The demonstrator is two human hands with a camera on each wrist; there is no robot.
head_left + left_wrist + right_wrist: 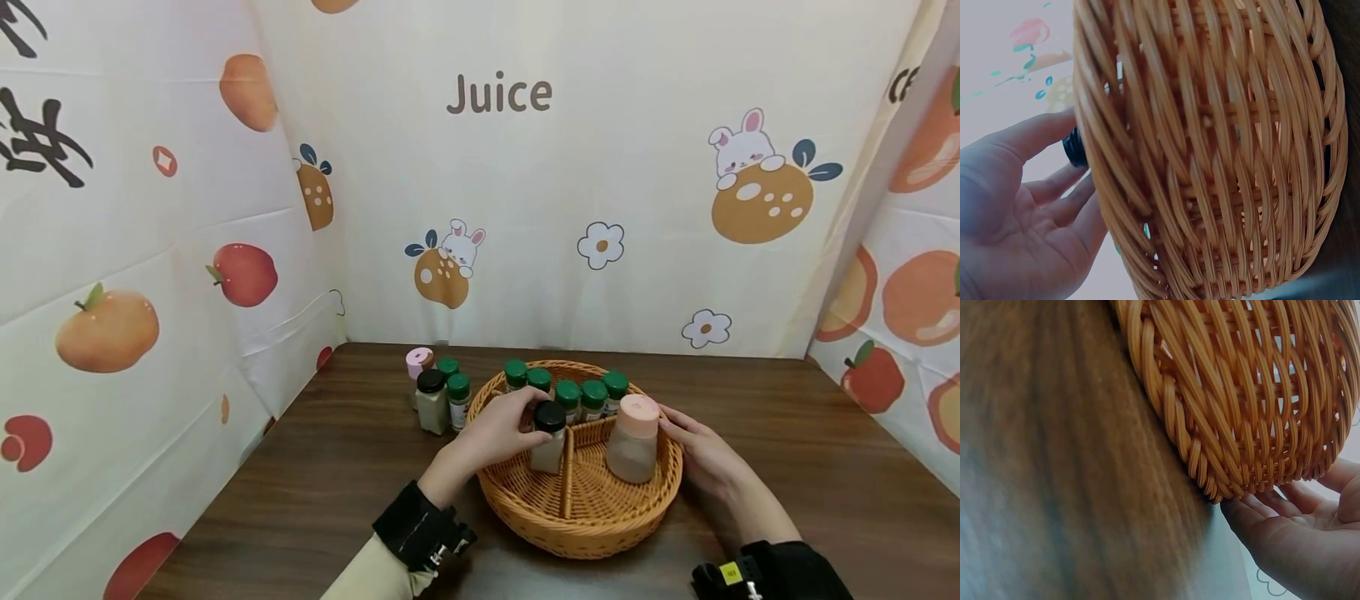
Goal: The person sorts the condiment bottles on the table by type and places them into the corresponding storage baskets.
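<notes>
A round wicker basket (592, 533) with dividers stands mid-table. My left hand (522, 417) reaches over its left rim and grips a black-capped spice jar (550, 446) standing in the front left compartment. In the left wrist view the thumb and fingers (1054, 187) close around the black cap (1075, 150) behind the basket wall (1222, 156). My right hand (678, 427) rests with straight fingers against the basket's right side, beside a pink-capped jar (633, 437). In the right wrist view its fingers (1260, 509) touch the basket wall (1241, 394).
Several green-capped jars (581, 393) fill the basket's back compartment. Left of the basket stand a pink-capped jar (417, 364), a black-capped jar (432, 402) and two green-capped jars (457, 400). A brown wooden table (787, 433) is enclosed by printed fabric walls (525, 208).
</notes>
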